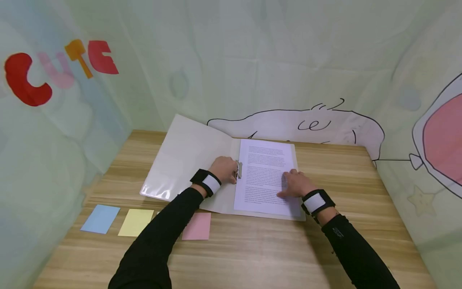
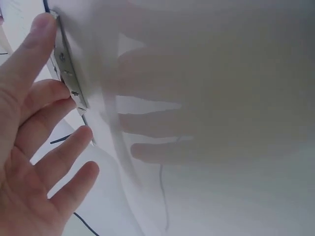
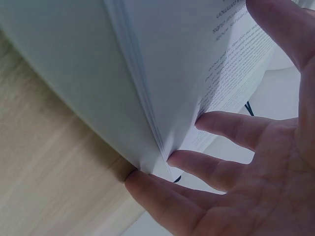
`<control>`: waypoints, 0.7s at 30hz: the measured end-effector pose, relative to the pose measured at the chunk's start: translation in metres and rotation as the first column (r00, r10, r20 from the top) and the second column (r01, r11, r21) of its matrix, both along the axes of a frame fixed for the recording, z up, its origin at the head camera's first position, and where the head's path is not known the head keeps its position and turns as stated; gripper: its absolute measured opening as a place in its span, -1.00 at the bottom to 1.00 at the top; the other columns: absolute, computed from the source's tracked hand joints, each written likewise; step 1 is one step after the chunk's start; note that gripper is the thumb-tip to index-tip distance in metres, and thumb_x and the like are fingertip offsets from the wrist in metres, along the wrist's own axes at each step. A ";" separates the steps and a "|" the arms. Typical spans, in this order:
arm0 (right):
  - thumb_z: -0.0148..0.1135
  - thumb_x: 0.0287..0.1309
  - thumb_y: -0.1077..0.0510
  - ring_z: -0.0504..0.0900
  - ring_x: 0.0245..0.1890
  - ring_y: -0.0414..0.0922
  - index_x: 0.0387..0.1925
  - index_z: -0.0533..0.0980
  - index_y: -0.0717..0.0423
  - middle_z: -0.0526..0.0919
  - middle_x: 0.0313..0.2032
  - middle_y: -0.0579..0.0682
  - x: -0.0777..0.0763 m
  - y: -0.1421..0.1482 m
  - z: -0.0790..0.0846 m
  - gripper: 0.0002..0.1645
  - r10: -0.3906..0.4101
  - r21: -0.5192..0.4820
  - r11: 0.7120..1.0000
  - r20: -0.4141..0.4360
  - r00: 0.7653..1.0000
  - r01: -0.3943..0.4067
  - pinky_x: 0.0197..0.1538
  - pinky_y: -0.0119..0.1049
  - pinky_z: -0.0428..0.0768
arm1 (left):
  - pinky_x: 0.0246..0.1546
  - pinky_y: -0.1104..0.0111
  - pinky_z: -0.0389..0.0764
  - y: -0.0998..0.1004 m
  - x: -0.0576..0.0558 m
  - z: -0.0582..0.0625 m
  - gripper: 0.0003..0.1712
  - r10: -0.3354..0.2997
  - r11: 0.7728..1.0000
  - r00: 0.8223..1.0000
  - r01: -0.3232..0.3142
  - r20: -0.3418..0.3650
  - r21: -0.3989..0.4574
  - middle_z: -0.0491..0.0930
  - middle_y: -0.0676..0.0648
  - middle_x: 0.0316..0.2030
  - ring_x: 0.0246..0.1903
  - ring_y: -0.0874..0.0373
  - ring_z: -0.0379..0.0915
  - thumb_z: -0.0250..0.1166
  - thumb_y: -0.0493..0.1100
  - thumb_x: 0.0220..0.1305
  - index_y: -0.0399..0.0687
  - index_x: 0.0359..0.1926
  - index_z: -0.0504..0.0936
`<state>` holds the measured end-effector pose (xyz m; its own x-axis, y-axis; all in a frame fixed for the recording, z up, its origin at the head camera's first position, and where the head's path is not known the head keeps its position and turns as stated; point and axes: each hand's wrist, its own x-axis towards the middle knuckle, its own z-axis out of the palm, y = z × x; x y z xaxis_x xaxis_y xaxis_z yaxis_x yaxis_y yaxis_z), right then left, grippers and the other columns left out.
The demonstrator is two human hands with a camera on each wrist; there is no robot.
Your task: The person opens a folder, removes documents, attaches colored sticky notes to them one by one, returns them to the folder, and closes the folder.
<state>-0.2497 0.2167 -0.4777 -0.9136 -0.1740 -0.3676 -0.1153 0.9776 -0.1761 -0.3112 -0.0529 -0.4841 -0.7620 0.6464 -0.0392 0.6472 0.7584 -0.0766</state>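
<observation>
A white folder [image 1: 187, 148] lies opened on the table, its left cover raised a little. A stack of printed sheets [image 1: 267, 176] lies on its right side, under a metal clip [image 1: 240, 170] at the spine. My left hand [image 1: 223, 168] is at that clip; in the left wrist view its thumb [image 2: 44, 24] and bent fingers [image 2: 54, 96] touch the clip's length. My right hand [image 1: 298, 184] rests on the right edge of the sheets with spread fingers. In the right wrist view the fingertips [image 3: 179, 157] touch the paper edge and the folder's edge.
A blue sticky note [image 1: 100, 219], a yellow note [image 1: 135, 222] and a pink note [image 1: 196, 226] lie along the front left of the wooden table [image 1: 252, 257]. Part of another note shows beside my left sleeve. A printed cloth backdrop [image 1: 231, 60] stands behind the table.
</observation>
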 end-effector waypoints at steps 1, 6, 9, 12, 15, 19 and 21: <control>0.44 -0.11 -0.23 0.37 -0.04 0.16 0.28 0.27 0.31 0.36 0.09 0.33 0.000 0.000 0.000 0.05 0.006 0.004 1.000 -0.004 1.000 -0.006 -0.03 0.00 0.43 | -0.53 0.30 0.43 0.000 0.001 -0.001 -0.60 0.006 1.000 1.000 -0.006 -0.009 0.003 0.51 0.06 -0.64 -0.62 0.20 0.26 0.56 0.12 -0.23 0.00 -0.63 0.57; 0.44 -0.12 -0.23 0.37 -0.07 0.16 0.26 0.29 0.29 0.37 0.07 0.32 -0.001 -0.003 -0.003 0.04 0.027 0.004 1.000 -0.012 1.000 -0.027 -0.06 -0.01 0.43 | -0.53 0.32 0.41 -0.003 0.001 -0.007 -0.59 0.020 1.000 0.999 -0.020 -0.040 0.008 0.53 0.08 -0.64 -0.62 0.21 0.29 0.54 0.18 -0.28 0.03 -0.61 0.60; 0.42 -0.12 -0.26 0.37 -0.08 0.15 0.26 0.29 0.27 0.37 0.07 0.31 -0.003 -0.005 -0.004 0.04 0.035 0.013 0.999 -0.011 0.999 -0.035 -0.07 -0.02 0.43 | -0.51 0.34 0.40 -0.010 -0.005 -0.007 -0.64 -0.010 0.999 0.999 0.009 0.035 0.040 0.54 0.10 -0.60 -0.59 0.21 0.29 0.52 0.16 -0.20 0.03 -0.58 0.62; 0.42 -0.12 -0.26 0.37 -0.09 0.16 0.25 0.30 0.28 0.38 0.05 0.31 -0.004 -0.005 -0.003 0.04 0.044 0.021 0.999 -0.021 0.999 -0.044 -0.09 -0.02 0.44 | -0.45 0.35 0.39 -0.018 -0.013 -0.003 -0.70 -0.058 0.993 0.984 0.040 0.169 0.109 0.56 0.10 -0.54 -0.55 0.20 0.27 0.48 0.09 -0.09 0.01 -0.53 0.63; 0.43 -0.12 -0.26 0.38 -0.12 0.15 0.23 0.32 0.30 0.40 0.00 0.30 -0.004 -0.005 -0.001 0.02 0.044 0.027 0.999 -0.020 0.999 -0.044 -0.11 -0.03 0.43 | -0.41 0.39 0.35 -0.024 -0.016 0.002 -0.78 -0.132 0.979 0.955 0.083 0.267 0.186 0.55 0.11 -0.50 -0.52 0.21 0.24 0.42 0.01 0.01 -0.02 -0.50 0.64; 0.42 -0.12 -0.27 0.39 -0.14 0.15 0.22 0.32 0.32 0.40 -0.02 0.30 -0.004 -0.003 0.000 0.02 0.041 0.038 0.998 0.007 0.999 -0.041 -0.13 -0.05 0.43 | -0.42 0.44 0.29 -0.027 -0.013 0.009 -0.83 -0.205 0.958 0.921 0.120 0.331 0.260 0.50 0.07 -0.52 -0.53 0.24 0.22 0.32 -0.12 0.19 -0.09 -0.47 0.64; 0.42 -0.12 -0.26 0.39 -0.14 0.16 0.21 0.32 0.33 0.39 -0.02 0.31 -0.004 -0.001 0.001 0.03 0.039 0.032 0.999 0.008 0.999 -0.039 -0.14 -0.04 0.43 | -0.44 0.44 0.28 -0.027 -0.009 0.014 -0.84 -0.175 0.962 0.919 0.082 0.354 0.262 0.49 0.05 -0.51 -0.53 0.23 0.24 0.24 -0.17 0.28 -0.10 -0.42 0.65</control>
